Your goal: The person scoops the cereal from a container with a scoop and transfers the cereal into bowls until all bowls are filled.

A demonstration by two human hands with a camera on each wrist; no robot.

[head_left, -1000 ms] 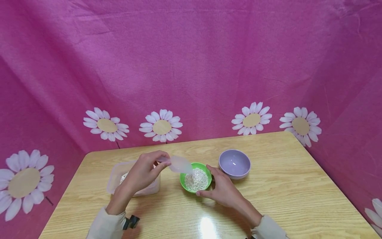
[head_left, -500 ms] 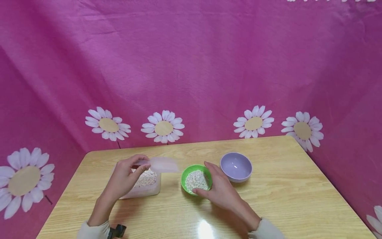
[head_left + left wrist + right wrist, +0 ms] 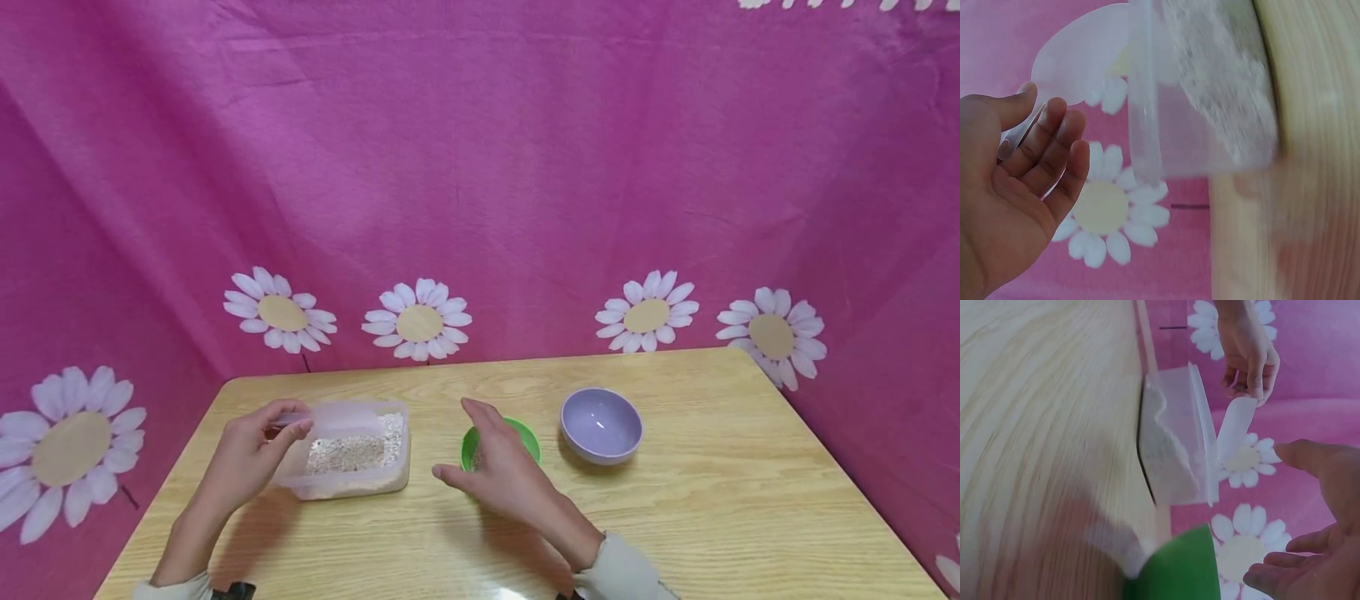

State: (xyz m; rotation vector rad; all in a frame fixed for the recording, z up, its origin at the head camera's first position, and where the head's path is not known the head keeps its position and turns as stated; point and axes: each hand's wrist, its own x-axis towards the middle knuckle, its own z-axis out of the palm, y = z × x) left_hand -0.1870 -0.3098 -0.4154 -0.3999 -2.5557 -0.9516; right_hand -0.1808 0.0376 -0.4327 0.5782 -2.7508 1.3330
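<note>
Tabletop point(image 3: 675, 517): carrying everything, which we're likely grouping within easy reach.
Tub point(image 3: 360, 485): sitting at our left, holding flakes point(image 3: 352, 454).
Purple bowl point(image 3: 600, 421): standing rightmost; we're not touching it.
Green bowl point(image 3: 527, 438): standing centrally, probably for reach from either side; our right hand point(image 3: 501, 465) is hovering over it, fingers spread, gripping nothing.
Scoop point(image 3: 1238, 428): hanging above the tub, perhaps so stray flakes are landing inside; our left hand point(image 3: 251, 450) is pinching its handle.
</note>
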